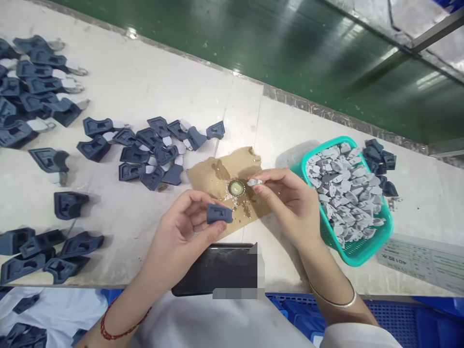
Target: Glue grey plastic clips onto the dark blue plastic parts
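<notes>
My left hand (188, 224) pinches a dark blue-grey moulded part (219, 213) with a slot in its face, low over the table's front half. Between the thumb and fingers of my right hand (290, 203) is a small light-grey piece (254, 182), just right of a small round cap (237, 188) holding pale liquid. That cap rests on a stained sheet of brown paper (203, 173). A green basket (386, 237) full of similar light-grey pieces (348, 193) stands beyond my right wrist.
A black phone (217, 270) lies at the table's front edge. Many dark blue parts (159, 150) spread over the left side, several with grey pieces attached. More dark parts (380, 157) sit behind the basket. A printed sheet (424, 263) lies at right; blue crates (304, 314) are below.
</notes>
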Action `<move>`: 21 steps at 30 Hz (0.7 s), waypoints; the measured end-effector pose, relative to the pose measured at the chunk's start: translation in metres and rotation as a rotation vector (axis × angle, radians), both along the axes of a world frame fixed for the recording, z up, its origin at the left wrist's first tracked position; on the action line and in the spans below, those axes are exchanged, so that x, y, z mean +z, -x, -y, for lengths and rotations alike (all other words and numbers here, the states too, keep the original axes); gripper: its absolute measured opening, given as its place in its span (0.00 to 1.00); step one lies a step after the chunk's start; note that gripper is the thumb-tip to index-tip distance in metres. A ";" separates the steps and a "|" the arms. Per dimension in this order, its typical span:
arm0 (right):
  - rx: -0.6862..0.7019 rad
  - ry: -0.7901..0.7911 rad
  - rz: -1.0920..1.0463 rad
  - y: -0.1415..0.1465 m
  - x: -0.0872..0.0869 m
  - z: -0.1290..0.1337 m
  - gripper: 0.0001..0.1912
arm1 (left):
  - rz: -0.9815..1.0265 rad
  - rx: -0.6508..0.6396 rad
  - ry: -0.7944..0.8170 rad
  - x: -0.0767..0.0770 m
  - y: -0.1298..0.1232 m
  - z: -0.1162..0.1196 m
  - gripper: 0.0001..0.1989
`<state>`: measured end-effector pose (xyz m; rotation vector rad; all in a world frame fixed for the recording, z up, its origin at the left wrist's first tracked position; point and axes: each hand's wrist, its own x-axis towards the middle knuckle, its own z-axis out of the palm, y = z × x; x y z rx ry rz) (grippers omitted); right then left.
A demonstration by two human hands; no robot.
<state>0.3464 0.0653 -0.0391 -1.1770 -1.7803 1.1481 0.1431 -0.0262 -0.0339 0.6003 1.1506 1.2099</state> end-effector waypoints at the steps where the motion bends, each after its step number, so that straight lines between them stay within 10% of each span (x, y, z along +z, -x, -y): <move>1: 0.003 -0.044 0.027 0.000 -0.001 0.000 0.02 | -0.014 0.012 0.000 0.000 0.000 -0.001 0.11; 21: 0.236 -0.503 0.315 0.009 0.001 -0.003 0.06 | -0.268 -0.048 0.028 -0.008 -0.003 -0.003 0.10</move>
